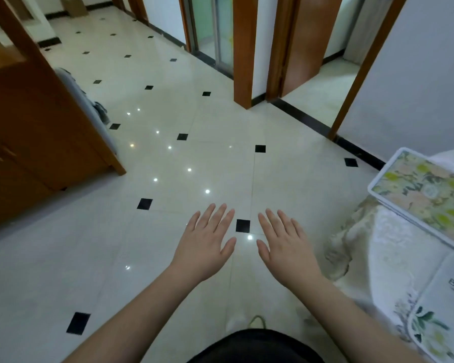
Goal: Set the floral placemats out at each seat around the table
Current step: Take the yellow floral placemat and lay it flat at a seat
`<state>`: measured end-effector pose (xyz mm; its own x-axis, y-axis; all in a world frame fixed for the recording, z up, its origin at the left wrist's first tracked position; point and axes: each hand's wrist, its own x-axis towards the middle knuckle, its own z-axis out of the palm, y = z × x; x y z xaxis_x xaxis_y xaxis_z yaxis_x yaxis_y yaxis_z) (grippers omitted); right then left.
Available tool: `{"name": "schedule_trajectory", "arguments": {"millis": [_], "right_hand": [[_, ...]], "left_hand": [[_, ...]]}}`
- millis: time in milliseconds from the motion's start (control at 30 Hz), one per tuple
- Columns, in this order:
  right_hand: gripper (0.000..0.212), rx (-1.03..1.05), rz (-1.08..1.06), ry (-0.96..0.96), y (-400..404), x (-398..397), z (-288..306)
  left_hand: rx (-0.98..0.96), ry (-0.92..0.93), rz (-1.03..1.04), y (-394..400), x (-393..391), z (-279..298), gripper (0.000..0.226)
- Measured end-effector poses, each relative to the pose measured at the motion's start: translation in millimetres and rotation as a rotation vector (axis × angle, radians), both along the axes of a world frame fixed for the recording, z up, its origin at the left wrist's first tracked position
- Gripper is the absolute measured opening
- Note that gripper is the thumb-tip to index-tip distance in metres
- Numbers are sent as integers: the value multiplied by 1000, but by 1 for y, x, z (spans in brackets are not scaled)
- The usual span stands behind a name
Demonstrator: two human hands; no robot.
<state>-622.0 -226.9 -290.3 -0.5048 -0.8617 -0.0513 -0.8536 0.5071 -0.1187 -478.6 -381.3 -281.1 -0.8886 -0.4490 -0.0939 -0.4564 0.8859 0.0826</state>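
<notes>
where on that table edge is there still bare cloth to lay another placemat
Little shows. The table sits at the right edge, under a white lace cloth. The floral placemat fills the far part, and a white placemat printed with leaves fills the near part. Bare cloth remains only in the strip between them and along the rim. Left hand and right hand hover empty over open floor.

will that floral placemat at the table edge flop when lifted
The floral placemat probably stays fairly stiff: it lies flat with a crisp white border. Its surface looks smooth, so it may slide on the tablecloth. It likely feels light, being thin.
</notes>
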Motion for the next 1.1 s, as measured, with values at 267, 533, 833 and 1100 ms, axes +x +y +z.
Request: {"name": "schedule_trajectory", "arguments": {"millis": [267,533,833,1100], "right_hand": [[61,-2,-113,-48,-26,-72,-8],[62,62,-195,-81,-88,-127,-19],[61,66,-227,-57,-203,-181,-4],[61,37,-337,-41,-238,-228,-1]], "left_hand": [[-8,-3,-67,-34,-90,6,69],[5,60,-112,-109,-165,-2,67],[8,84,-171,-234,-226,-6,66],[22,86,-298,-275,-298,-8,64]]}}
